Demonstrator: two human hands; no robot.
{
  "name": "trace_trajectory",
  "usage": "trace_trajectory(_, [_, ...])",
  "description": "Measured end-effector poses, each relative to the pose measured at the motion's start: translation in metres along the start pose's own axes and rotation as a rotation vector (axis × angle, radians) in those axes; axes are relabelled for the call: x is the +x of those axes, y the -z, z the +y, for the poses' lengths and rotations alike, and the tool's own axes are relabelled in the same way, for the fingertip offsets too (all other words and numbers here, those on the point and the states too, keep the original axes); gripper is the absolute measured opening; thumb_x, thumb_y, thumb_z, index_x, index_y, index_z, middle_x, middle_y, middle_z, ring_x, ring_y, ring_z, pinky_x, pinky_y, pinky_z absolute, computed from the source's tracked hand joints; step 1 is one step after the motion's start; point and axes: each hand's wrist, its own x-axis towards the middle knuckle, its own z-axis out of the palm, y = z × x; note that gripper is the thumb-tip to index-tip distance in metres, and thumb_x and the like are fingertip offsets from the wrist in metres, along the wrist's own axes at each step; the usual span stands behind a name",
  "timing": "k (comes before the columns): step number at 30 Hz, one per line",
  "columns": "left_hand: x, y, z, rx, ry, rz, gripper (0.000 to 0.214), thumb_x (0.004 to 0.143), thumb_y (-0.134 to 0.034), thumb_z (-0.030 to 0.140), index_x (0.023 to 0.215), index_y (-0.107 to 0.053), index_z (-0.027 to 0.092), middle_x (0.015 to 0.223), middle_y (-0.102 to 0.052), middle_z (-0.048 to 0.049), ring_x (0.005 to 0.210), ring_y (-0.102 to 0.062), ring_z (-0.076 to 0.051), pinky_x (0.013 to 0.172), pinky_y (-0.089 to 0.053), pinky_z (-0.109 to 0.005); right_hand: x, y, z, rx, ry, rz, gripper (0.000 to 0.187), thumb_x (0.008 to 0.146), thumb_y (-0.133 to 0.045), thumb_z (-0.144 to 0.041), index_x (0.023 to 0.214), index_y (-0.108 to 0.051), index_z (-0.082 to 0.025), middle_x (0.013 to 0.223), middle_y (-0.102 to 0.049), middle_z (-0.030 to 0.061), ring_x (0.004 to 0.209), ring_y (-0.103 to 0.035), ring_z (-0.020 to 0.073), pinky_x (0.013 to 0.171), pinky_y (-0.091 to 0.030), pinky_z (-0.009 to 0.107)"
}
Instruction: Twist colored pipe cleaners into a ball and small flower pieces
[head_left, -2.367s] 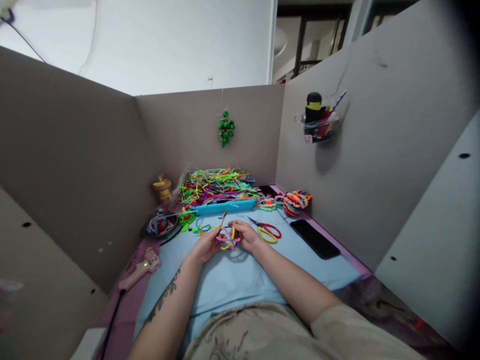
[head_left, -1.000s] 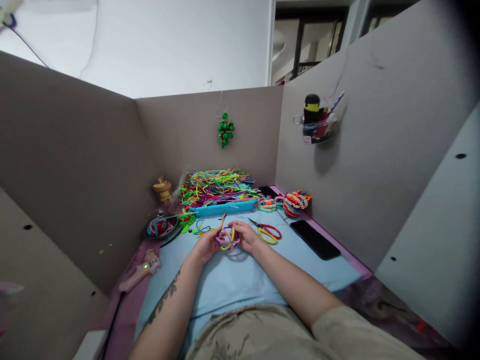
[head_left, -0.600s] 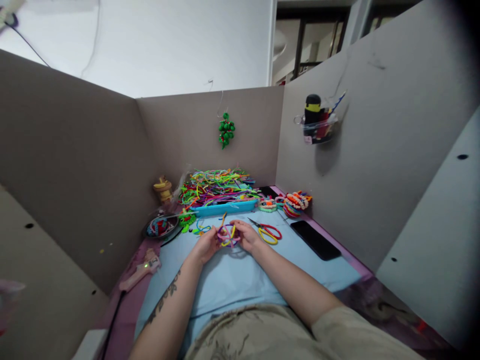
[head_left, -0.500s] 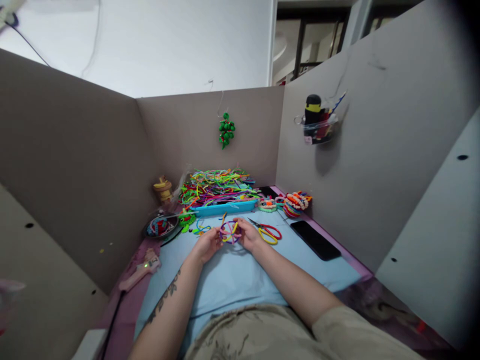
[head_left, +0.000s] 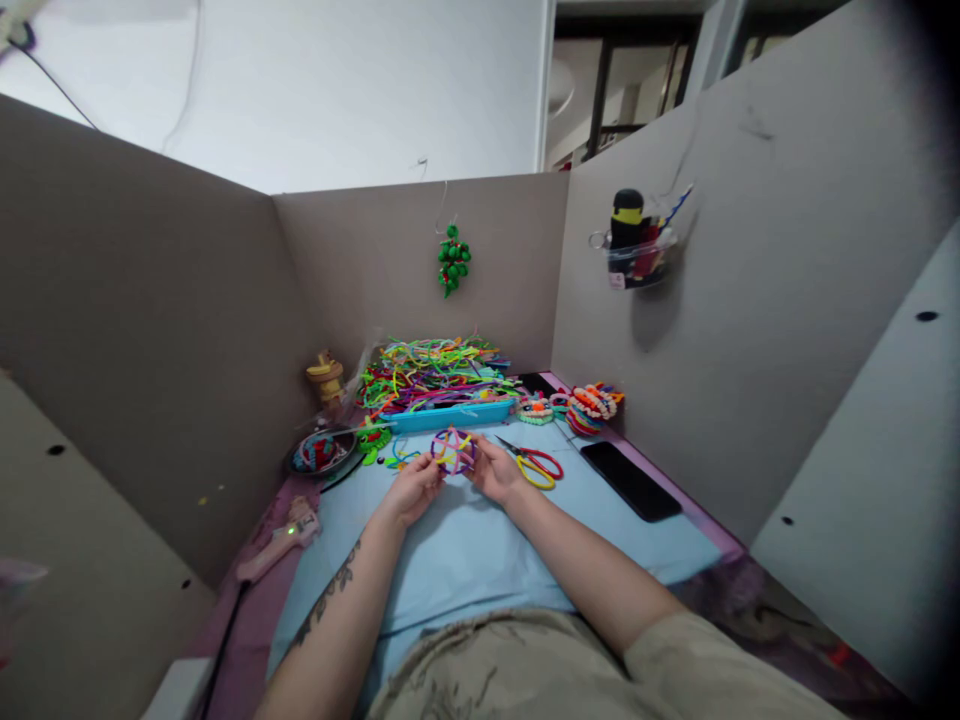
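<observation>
Between my two hands is an openwork ball of pipe cleaners (head_left: 453, 452) in purple, pink and yellow, held up above the light blue cloth (head_left: 480, 560). My left hand (head_left: 418, 488) pinches its lower left edge. Around its right side are the fingers of my right hand (head_left: 493, 469), partly hidden behind it. Just right of that hand lie scissors (head_left: 536, 467) with one red and one yellow handle loop, blades pointing to the back left. Behind the ball, a blue tray (head_left: 454, 414) bears a big heap of many-coloured pipe cleaners (head_left: 435, 372).
A pink glue gun (head_left: 281, 545) with a lit green light lies at left, below a dark bowl (head_left: 324, 455) with a red and blue piece. At right are a black phone (head_left: 631, 481) and an orange striped craft piece (head_left: 592, 405). Grey partitions (head_left: 495, 260) enclose the table.
The ball has turned and come up slightly to the left, showing more of its purple and pink strands. My right fingers have shifted lower along its side.
</observation>
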Motion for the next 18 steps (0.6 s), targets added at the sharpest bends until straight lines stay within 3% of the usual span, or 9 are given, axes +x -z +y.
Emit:
trace_trajectory(3, [0.0007,0.0028,0.0017,-0.056,-0.033,0.012,0.02,0.067,-0.069,0.02,0.08,-0.054,0.016,0.07,-0.056,0.0014,0.06,-0.053,-0.007,0.06,-0.043,-0.02,-0.0018,-0.0026,0.0021,-0.024,-0.069,-0.038,0.021,0.081,-0.05,-0.036,0.095,-0.057,-0.022,0.082,-0.066,0.001,0.071,-0.061,0.0121,0.058,-0.045,0.023])
trace_trajectory(9, [0.0013,0.0032,0.0032,-0.092,-0.04,0.031,0.019,0.068,-0.068,0.018,0.08,-0.054,0.015,0.073,-0.057,0.0,0.063,-0.055,-0.008,0.061,-0.043,-0.021,-0.0044,-0.0035,0.0073,-0.171,-0.003,-0.104,0.018,0.07,-0.065,-0.028,0.084,-0.057,-0.019,0.092,-0.065,0.0024,0.082,-0.06,0.0135,0.064,-0.043,0.023])
trace_trajectory(18, [-0.0014,-0.0015,0.0045,-0.053,-0.02,-0.004,0.022,0.066,-0.068,0.017,0.083,-0.055,0.016,0.081,-0.059,-0.0012,0.069,-0.055,-0.009,0.059,-0.041,-0.019,-0.006,-0.0078,0.0067,-0.166,0.035,-0.091,0.021,0.063,-0.071,-0.024,0.075,-0.055,-0.019,0.082,-0.065,-0.0012,0.074,-0.058,0.0112,0.064,-0.043,0.023])
